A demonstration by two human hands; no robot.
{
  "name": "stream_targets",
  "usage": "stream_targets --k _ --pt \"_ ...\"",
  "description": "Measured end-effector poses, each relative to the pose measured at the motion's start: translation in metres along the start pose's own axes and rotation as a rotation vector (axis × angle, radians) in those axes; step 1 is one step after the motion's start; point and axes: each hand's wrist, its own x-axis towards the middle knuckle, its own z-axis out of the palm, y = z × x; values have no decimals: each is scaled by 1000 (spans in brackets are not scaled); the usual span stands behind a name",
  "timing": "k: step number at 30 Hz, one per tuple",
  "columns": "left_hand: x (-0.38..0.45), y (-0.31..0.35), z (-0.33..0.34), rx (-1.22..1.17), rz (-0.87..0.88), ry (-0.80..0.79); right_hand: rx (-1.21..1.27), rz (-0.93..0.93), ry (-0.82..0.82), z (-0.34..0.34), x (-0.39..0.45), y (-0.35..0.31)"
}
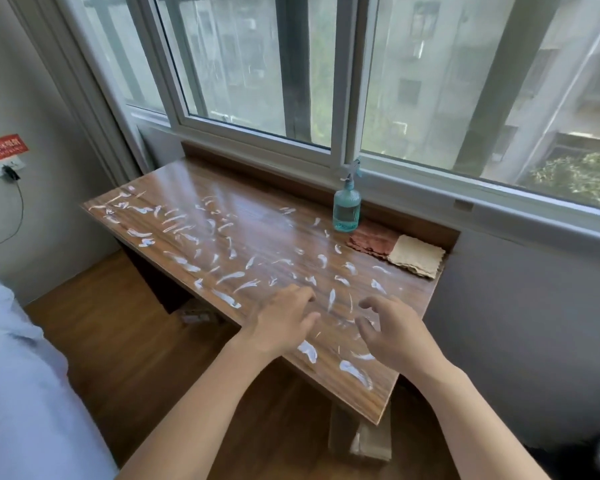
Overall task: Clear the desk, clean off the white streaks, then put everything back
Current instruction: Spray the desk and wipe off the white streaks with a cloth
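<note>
- Tabletop (pixel 257 233): wood grain, glossy, set against the wall under a sliding window (pixel 326 81). Near edge runs diagonally from upper left to lower right.
- White streaks (pixel 229 277): short smears scattered over most of the surface, densest along the left end and the near edge; the strip next to the window sill has few.
- Spray bottle (pixel 347 206): teal, translucent, upright at the back of the tabletop, close to the window frame. Trigger head at top; some liquid is visible in the lower part.
- Reddish-brown cloth (pixel 369 239): lies flat just right of the bottle base, touching or nearly touching it; cannot tell which.
- Tan cloth (pixel 418 256): lies flat at the back right corner, overlapping the right edge of the reddish one.
- Left hand (pixel 281 323): palm down over the near edge, fingers extended and slightly spread, empty. Contact with the surface cannot be confirmed.
- Right hand (pixel 392 332): palm down just right of the left hand, fingers loosely curled with a gap between thumb and forefinger, grip holding nothing.
- Both hands are well apart from the bottle and cloths.
- Surroundings: wall socket (pixel 6 166) with a plugged black cable at left; pale bedding (pixel 18 375) at lower left; wood floor below.
</note>
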Motion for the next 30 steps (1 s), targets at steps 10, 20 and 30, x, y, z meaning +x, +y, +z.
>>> stream_targets --k 10,20,30 --pt "100 -27 -18 -186 -27 28 -6 49 29 -2 78 17" --pt "248 -30 -26 -514 13 110 17 188 93 6 143 30" --pt "402 -53 5 -786 136 123 19 471 183 42 176 6"
